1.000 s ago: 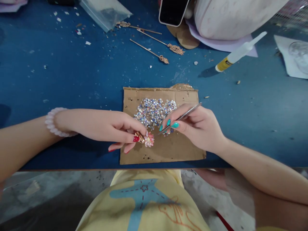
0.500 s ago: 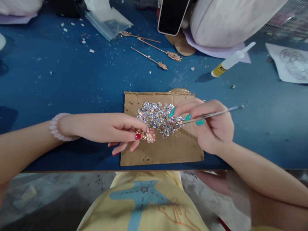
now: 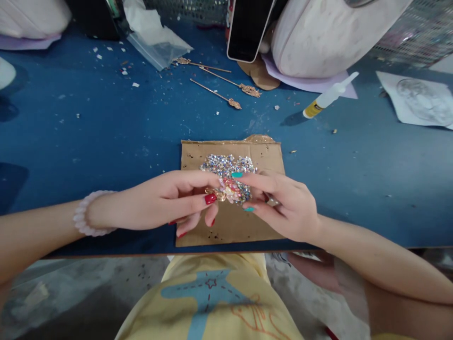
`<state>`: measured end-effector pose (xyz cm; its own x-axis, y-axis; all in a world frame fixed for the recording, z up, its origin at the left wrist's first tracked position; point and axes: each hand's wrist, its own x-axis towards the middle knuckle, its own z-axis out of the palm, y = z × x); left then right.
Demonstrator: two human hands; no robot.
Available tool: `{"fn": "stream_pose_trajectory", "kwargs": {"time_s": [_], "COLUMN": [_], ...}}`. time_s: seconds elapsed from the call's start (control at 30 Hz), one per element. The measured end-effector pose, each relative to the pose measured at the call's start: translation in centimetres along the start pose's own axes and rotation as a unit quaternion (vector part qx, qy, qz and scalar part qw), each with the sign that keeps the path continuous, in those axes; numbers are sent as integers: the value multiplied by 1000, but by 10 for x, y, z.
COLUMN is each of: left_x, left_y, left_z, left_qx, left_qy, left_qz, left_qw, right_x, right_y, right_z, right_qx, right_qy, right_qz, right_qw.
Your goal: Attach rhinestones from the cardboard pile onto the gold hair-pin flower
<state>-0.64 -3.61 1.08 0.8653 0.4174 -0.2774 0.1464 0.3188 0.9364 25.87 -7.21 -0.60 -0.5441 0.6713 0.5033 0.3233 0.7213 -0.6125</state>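
Observation:
A small gold ornament with a pink flower of stones (image 3: 228,191) sits between both hands over a brown cardboard sheet (image 3: 237,226). My left hand (image 3: 166,200), red-nailed and with a pale bead bracelet at the wrist, pinches the ornament from the left. My right hand (image 3: 283,205), teal-nailed, closes thumb and forefinger on its right side. A bit of the metal tool (image 3: 272,202) shows tucked among the right fingers. A heap of small shiny rhinestones (image 3: 226,165) lies on the cardboard just beyond the fingers.
On the blue table (image 3: 88,137) lie three gold hairpin sticks (image 3: 219,94), a glue bottle (image 3: 327,99), a clear plastic bag (image 3: 155,45), a phone (image 3: 249,28) leaning on a pale bag (image 3: 329,33), and white paper with a clear dish (image 3: 421,101) at right. Small scraps are scattered.
My right hand came back from the rhinestone heap, tucked the tool into its fingers and pinched the ornament. My left hand lifted the ornament slightly toward the heap. The view tilted down a little.

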Motion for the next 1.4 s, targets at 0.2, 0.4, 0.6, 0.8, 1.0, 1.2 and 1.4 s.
{"fn": "stream_pose_trajectory", "kwargs": {"time_s": [0.2,0.4,0.6,0.8,1.0,1.2,1.4], "left_x": [2,2,2,1,1,1,2], "left_y": [-1,-2,-3,-5,-4,-5,-3], "left_z": [-1,-1,0,0,0,0,0], "left_qx": [-12,-28,-26,-26,-23,-15,-11], "left_qy": [-8,-20,-58,-71,-68,-71,-69], "left_qz": [-3,-6,-35,-39,-39,-29,-33], "left_qw": [1000,999,997,996,997,997,997], "right_x": [-2,0,3,4,5,4,4], "right_y": [0,-2,-2,-2,0,-1,-1], "right_z": [1,-1,2,2,3,2,1], "right_qx": [-23,-1,20,36,51,54,62], "right_qy": [12,33,64,41,41,33,29], "right_qz": [8,36,50,36,24,35,28], "right_qw": [1000,999,997,998,998,997,997]}}
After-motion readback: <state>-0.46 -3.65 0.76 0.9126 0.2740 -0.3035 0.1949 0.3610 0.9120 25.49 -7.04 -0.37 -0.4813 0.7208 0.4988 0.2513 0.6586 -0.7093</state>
